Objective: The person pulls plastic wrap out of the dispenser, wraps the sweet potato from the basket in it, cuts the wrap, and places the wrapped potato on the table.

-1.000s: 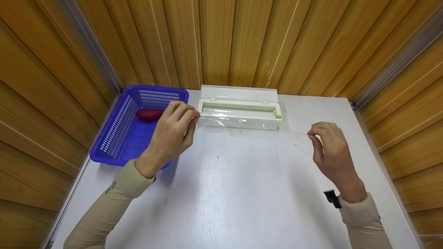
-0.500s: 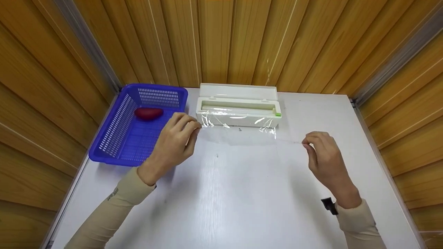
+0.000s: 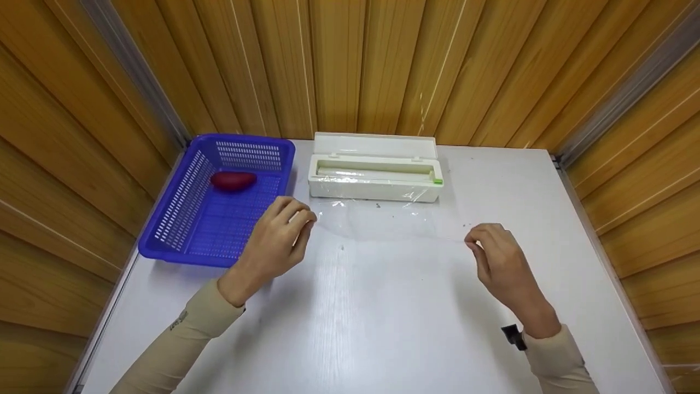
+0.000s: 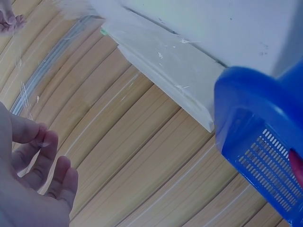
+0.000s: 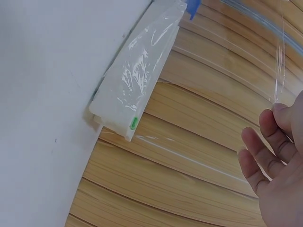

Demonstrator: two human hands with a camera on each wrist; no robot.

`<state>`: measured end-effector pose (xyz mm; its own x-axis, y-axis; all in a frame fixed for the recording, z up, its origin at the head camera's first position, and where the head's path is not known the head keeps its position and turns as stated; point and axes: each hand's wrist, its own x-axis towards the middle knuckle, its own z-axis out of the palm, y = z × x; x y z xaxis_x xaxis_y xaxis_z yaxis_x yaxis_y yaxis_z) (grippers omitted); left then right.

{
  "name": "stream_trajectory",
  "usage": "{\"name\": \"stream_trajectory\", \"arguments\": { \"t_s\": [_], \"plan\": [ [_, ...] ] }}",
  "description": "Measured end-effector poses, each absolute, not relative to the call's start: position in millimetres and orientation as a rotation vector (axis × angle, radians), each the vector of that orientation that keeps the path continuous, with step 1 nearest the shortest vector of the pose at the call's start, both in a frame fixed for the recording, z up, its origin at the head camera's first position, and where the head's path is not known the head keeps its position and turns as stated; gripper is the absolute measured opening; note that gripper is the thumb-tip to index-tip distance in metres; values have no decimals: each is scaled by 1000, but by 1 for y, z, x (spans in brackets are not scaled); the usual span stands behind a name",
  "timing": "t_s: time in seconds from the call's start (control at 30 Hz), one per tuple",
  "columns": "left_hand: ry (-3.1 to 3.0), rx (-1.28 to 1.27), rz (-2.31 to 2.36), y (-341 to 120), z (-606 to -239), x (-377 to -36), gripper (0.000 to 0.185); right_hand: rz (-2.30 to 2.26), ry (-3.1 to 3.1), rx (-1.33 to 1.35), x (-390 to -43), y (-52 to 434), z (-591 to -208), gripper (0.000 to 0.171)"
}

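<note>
A sheet of cling film [image 3: 377, 221] hangs stretched between my two hands over the white bench [image 3: 383, 328], its far end running back to the white dispenser box [image 3: 374, 183], which sits open at the upper centre of the head view against the wood-panelled wall [image 3: 350, 65]. My left hand [image 3: 276, 243], at centre left, pinches one near corner of the film between thumb and curled fingers [image 3: 298, 216]; my right hand [image 3: 495, 262], at centre right, pinches the other corner the same way, the remaining fingers loosely spread in the right wrist view. Compared with a second ago, both hands have come towards the lower edge of the frame and drawn closer together, and the film, which then lay barely past the box's front lip, now spans a clear stretch of bench in front of it. I judge the pull-out to be well under way, with a usable length of film now drawn and not yet cut from the roll. In the upper left of the frame a blue plastic basket [image 3: 219, 202] stands just beside the box, holding a single red object [image 3: 233, 180], rounded and apart from the film and from both hands.
</note>
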<state>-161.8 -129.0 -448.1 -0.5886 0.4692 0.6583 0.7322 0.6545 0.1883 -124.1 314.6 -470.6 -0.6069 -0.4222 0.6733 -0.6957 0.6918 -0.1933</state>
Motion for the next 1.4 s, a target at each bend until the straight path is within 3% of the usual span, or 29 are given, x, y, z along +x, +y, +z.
{"name": "stream_trajectory", "arguments": {
  "t_s": [0.07,0.17,0.23,1.4],
  "plan": [
    [-2299,-937,-604,-130,-453,-160,8,588,-2316,856,-122,315,-475,0],
    [-2298,-954,-595,-131,-461,-159,8,584,-2352,850,-119,314,-480,19],
    [-2301,-965,-598,-131,-466,-158,8,591,-2382,841,-117,315,-484,23],
    [-2432,-1018,-510,-133,-523,-143,6,537,-2564,914,-110,314,-541,21]
  ]
}}
